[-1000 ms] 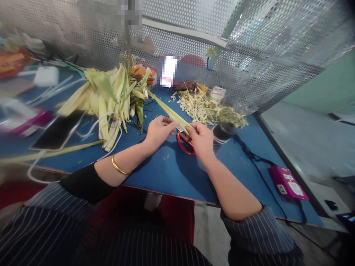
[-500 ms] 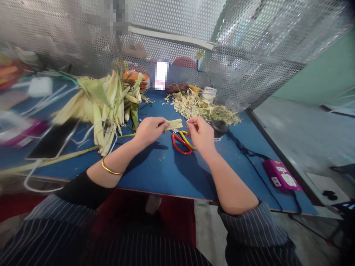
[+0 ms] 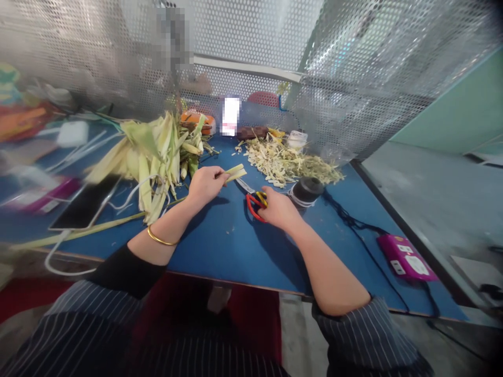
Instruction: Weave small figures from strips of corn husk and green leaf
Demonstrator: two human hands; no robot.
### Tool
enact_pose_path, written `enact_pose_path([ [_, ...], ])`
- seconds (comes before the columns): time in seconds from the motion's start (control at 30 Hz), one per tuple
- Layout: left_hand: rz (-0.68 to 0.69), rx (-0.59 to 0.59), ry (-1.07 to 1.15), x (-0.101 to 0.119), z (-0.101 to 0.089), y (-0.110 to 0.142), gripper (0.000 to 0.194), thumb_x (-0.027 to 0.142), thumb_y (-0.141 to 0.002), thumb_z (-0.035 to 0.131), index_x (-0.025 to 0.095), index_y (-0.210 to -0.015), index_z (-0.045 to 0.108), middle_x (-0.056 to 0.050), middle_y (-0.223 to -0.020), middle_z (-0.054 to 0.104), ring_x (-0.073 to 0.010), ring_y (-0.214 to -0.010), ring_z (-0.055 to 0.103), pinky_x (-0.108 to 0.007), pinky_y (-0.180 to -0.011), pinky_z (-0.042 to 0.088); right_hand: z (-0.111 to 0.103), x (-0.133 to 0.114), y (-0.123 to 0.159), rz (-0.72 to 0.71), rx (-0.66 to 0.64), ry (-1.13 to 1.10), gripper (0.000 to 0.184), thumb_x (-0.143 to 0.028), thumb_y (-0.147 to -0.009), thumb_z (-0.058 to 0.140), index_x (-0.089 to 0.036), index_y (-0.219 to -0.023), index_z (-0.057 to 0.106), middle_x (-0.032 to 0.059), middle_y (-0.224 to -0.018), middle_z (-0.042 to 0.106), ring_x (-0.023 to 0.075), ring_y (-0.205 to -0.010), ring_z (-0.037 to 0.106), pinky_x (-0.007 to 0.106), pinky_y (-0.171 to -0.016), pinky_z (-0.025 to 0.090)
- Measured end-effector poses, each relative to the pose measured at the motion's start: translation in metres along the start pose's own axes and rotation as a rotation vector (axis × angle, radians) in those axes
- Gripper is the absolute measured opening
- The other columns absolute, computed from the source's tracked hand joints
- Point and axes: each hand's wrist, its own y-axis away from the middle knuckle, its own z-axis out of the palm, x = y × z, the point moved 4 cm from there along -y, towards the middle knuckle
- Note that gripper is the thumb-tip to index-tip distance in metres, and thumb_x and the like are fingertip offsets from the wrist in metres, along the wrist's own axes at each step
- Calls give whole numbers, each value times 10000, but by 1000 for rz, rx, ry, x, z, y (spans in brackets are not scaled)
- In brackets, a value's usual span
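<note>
My left hand [image 3: 206, 184] is closed on a strip of pale green corn husk [image 3: 237, 172], whose cut end sticks out to the right. My right hand [image 3: 280, 207] has its fingers around the handles of the scissors [image 3: 251, 203], one red and one yellow. The blades lie low over the table and point up and left, just below the husk strip. Behind my left hand is a heap of long corn husks [image 3: 151, 152]. Beyond my right hand lies a pile of short cut husk pieces [image 3: 275, 159].
A black spool of thread [image 3: 308, 189] stands right of my right hand. On the right edge of the blue table [image 3: 212, 246] sits a purple power strip [image 3: 406, 256] with black cables. A phone [image 3: 84, 204] with a white cable lies left. A perforated screen [image 3: 247, 39] closes the back.
My right hand has left the end of the husk strip and come down onto the scissors. The strip in my left hand has shifted slightly left and tilts upward.
</note>
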Motion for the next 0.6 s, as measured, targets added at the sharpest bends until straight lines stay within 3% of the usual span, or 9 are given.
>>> enact_pose_path([
  [0.13, -71, 62, 37, -8, -4, -5, 279, 404, -805, 516, 199, -712, 681, 7, -537, 626, -117, -453, 531, -240, -531, 386, 1, 9, -4, 128, 81, -586, 601, -221, -672, 599, -194, -1264, 495, 35, -844, 633, 151, -662, 595, 265, -604, 469],
  [0.2, -79, 87, 52, -10, -6, -7, 280, 407, -804, 517, 196, -727, 684, 4, -554, 639, -116, -457, 537, -238, -537, 396, 2, 6, -3, 114, 85, -896, 610, -282, -708, 607, -196, -1293, 455, -32, -684, 557, 101, -485, 500, 247, -500, 444],
  [0.27, -69, 97, 61, -12, -8, -8, 284, 408, -804, 518, 192, -722, 684, -1, -570, 649, -113, -459, 542, -236, -541, 400, 1, -1, 1, 49, 6, -1095, 635, -384, -730, 626, -189, -1301, 429, -80, -578, 470, 77, -381, 408, 235, -423, 399],
  [0.43, -73, 147, 63, -19, -13, -13, 283, 401, -807, 518, 189, -738, 692, -10, -609, 671, -110, -463, 547, -229, -529, 391, -4, -7, 10, 37, -125, -1099, 526, -490, -693, 682, -185, -1103, 555, -73, -586, 462, 66, -422, 416, 214, -423, 366],
  [0.6, -109, 173, 66, -21, -16, -16, 291, 409, -808, 518, 186, -748, 694, -7, -616, 675, -113, -466, 554, -225, -521, 392, -11, -8, 16, -28, -164, -1026, 507, -547, -739, 625, -218, -1116, 546, -60, -641, 445, 82, -528, 434, 216, -485, 385],
])
